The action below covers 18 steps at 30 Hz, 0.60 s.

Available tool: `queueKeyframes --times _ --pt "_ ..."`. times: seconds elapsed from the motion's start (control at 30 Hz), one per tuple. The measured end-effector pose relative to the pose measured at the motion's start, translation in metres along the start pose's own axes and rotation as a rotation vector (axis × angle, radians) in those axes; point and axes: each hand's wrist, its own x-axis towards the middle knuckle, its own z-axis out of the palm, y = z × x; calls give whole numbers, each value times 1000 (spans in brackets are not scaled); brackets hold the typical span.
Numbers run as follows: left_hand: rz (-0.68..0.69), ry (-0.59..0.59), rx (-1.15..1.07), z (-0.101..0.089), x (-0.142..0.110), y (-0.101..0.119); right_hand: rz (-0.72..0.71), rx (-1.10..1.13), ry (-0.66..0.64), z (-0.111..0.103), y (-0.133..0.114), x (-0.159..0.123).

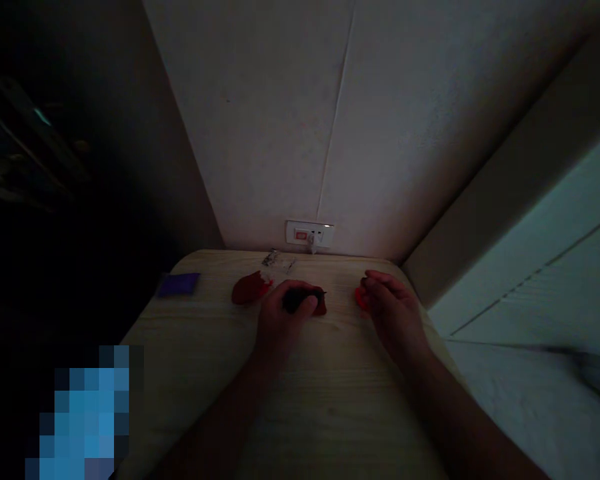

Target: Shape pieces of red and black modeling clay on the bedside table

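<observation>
My left hand (284,312) is closed round a soft-looking black lump (294,300), its thumb pressed over the near side. A dark red piece (321,307) shows just beyond the thumb; whether it is held or lies beneath is unclear. To the right, my right hand (393,303) pinches a small dark bit (364,283) between thumb and fingertips. Partly behind those fingers is a bright red object (361,300) at table level. Left of my left hand lies a flat dark red slab (250,288) with a brighter red edge.
The pale wooden table (320,387) meets a wall. A purple packet (179,285) lies at its left edge, and a crumpled clear wrapper (280,261) at the back. A wall socket (310,235) holds a plug. A pale panel (545,247) stands right. The light is dim.
</observation>
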Motion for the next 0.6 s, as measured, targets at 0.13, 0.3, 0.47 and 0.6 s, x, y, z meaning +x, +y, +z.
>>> queueKeyframes --times 0.13,0.3,0.47,0.6 --pt "-14 22 -67 -1 1 -7 52 13 -81 0 4 2" --pt "-40 174 -137 3 11 16 -33 -83 -213 2 16 0" --pt "34 266 201 -14 52 54 -22 -215 -319 6 27 -4" --pt "166 -39 785 -39 100 54 -3 -307 -377 10 31 -8"
